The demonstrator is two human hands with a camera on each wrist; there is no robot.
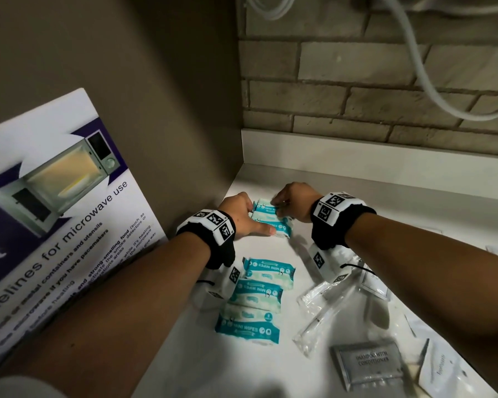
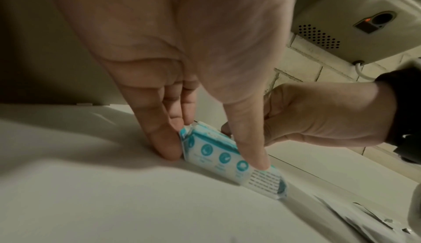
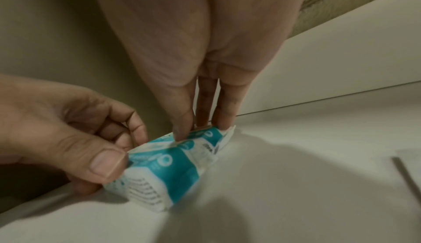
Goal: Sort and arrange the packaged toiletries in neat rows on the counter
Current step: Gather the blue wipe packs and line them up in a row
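Two teal-and-white mini wipes packs lie side by side in the far left corner of the white counter [image 1: 357, 196]. My left hand [image 1: 260, 221] grips the near pack [image 1: 282, 228], with curled fingers at its left end and the thumb along its front edge. From the left wrist this near pack [image 2: 205, 150] sits between the fingers and thumb of my left hand [image 2: 216, 156]. My right hand [image 1: 276, 203] pinches the far pack [image 1: 263, 206] from above. The right wrist view shows my right hand [image 3: 201, 129] with thumb and fingers on top of the far pack [image 3: 210, 133]. Three more wipes packs [image 1: 256, 294] form a column nearer me.
Clear plastic-wrapped items [image 1: 325, 311], a grey shampoo-with-conditioner sachet [image 1: 368, 366] and white sachets [image 1: 443, 369] lie loose at the right front. A microwave guidelines poster [image 1: 55, 211] leans on the left wall. A brick wall [image 1: 357, 96] and white cables [image 1: 429, 81] rise behind the counter.
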